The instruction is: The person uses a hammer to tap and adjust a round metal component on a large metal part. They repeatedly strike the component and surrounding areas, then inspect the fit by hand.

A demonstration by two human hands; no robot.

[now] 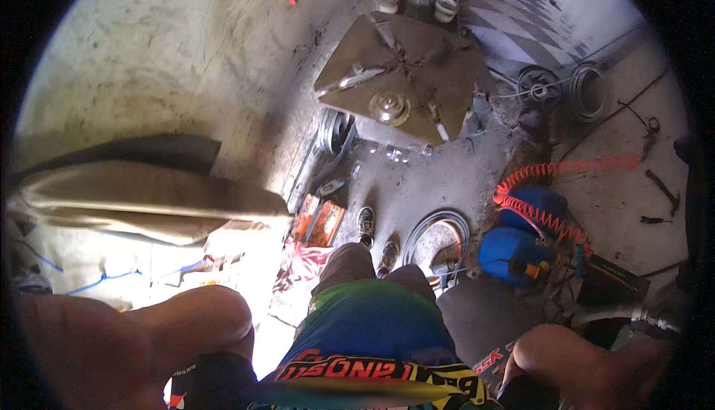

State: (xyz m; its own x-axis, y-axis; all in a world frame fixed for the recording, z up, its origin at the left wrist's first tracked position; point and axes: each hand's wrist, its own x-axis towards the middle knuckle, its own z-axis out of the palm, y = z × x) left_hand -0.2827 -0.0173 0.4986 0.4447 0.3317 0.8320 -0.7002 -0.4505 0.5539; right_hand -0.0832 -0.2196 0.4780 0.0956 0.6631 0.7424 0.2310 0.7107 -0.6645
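both hands: outside the view; grip and anything held, cannot tell. blue machine point(508, 253): landmark; just ahead of the right arm point(555, 358), the nearer one; left arm point(201, 320) well apart. red coiled hose point(538, 218): lies across the machine, its far run stretching off rightward. white cups point(388, 0) point(445, 9), two: well beyond the machine, leftward; contents unclear. orange box point(326, 224): left of the machine; contents unclear.

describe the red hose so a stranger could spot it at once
Right of the shoes sits a blue machine with rounded bodies. The red hose bends across it. Unlike the dark loop nearby, it is bright red and coiled like a spring.
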